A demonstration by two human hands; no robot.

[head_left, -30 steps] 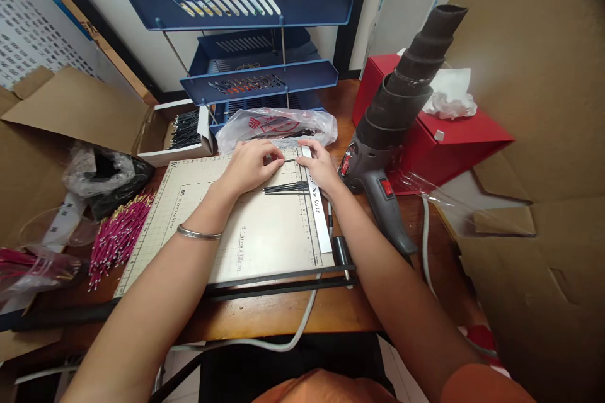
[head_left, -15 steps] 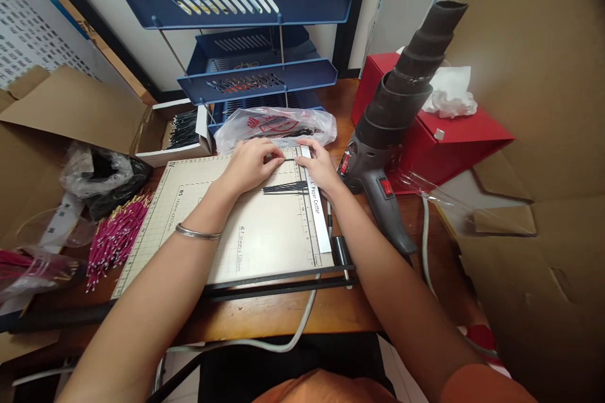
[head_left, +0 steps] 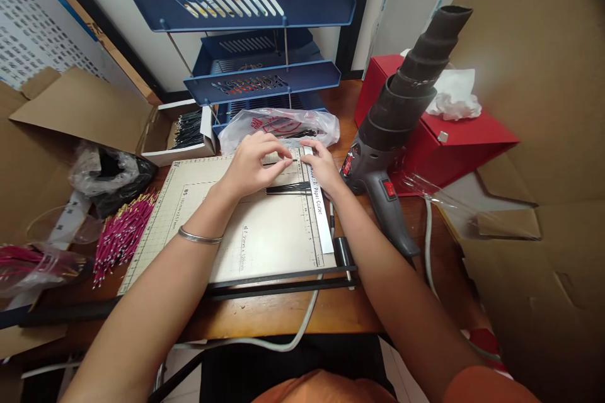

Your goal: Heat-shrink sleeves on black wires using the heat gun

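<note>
A beige paper cutter board (head_left: 255, 233) with a printed grid lies on the wooden desk. My left hand (head_left: 250, 167) rests at the board's far edge, fingers pinched on a thin black tube (head_left: 278, 163). My right hand (head_left: 324, 167) lies on the white ruler strip (head_left: 320, 214) at the board's right side, fingertips curled against the same tube's end. A small bundle of black tubes (head_left: 288, 187) lies on the board just below both hands.
A grey heat gun (head_left: 397, 119) stands right of the board before a red box (head_left: 439, 132). A blue tiered tray (head_left: 255, 63) and a plastic bag (head_left: 278, 126) stand behind. Pink wires (head_left: 120, 236) and a box of black tubes (head_left: 186, 129) are at left. Cardboard flanks both sides.
My left fingers have stretched forward a little along the thin black tube. Both hands otherwise stay at the board's far edge; the view shifted slightly.
</note>
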